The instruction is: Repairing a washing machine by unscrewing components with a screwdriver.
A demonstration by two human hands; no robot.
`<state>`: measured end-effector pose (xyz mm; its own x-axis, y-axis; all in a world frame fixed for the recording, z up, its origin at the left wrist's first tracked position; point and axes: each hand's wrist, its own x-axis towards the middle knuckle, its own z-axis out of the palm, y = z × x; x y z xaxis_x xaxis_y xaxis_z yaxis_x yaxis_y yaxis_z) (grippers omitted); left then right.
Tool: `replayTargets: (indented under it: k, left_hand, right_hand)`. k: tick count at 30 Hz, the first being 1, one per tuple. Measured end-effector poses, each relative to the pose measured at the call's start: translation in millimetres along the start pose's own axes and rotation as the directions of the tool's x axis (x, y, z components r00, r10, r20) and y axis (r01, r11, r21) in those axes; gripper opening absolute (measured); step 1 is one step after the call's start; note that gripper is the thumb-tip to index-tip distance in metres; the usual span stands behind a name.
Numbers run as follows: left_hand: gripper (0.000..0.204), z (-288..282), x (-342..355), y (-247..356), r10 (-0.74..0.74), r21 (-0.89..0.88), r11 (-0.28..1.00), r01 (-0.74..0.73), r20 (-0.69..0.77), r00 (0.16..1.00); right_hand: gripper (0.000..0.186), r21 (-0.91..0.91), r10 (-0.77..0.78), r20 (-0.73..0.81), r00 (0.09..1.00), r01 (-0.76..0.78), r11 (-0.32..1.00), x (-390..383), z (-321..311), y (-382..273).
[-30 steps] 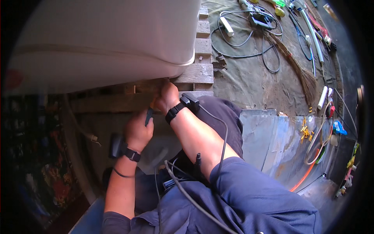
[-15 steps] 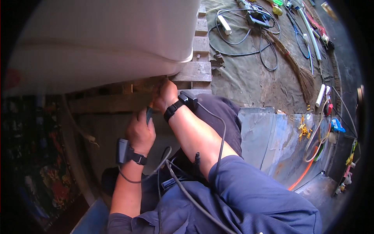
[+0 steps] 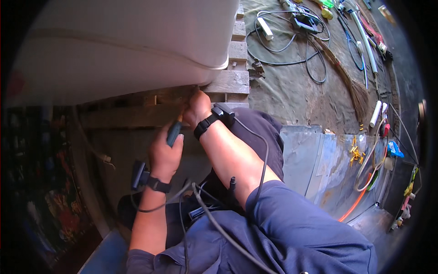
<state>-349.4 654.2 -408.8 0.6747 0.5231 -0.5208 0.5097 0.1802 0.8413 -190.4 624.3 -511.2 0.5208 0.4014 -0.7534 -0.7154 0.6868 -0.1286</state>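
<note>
My left hand (image 3: 165, 155) grips the dark handle of a hand tool (image 3: 174, 134), which points up toward my right hand (image 3: 197, 106) and has a yellowish part at its upper end. My right hand is closed just under the lower rim of a large white tub or tank (image 3: 137, 41); what its fingers hold is hidden. The tub rests on a wooden pallet (image 3: 230, 82). Both wrists carry black strapped devices with cables.
Right, on cloth ground, lie a power tool (image 3: 303, 20) with looped cable, a white power strip (image 3: 264, 28), a broom (image 3: 351, 91) and pipes. Sheet metal (image 3: 301, 169) holds yellow pieces (image 3: 355, 153) and hoses. Dark, cluttered material (image 3: 54, 196) fills the left side.
My left hand has shifted slightly, and more of the tool's dark handle shows. My right hand stays at the tub's rim, a little higher in the picture than before.
</note>
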Motion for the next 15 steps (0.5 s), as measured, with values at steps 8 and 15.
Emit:
replayTargets:
  k: [8,15]
  left_hand:
    - [0.023,8,5,-1,-0.181,-0.376,0.905,0.198,0.080,0.980]
    - [0.023,15,-6,9,-0.164,-0.360,0.919,0.160,0.021,0.986]
  right_hand:
    - [0.014,-0.453,-0.078,-0.116,0.990,0.017,0.891,10,-11,-63]
    - [0.031,-0.650,-0.270,0.078,0.960,0.254,0.716,26,11,-162]
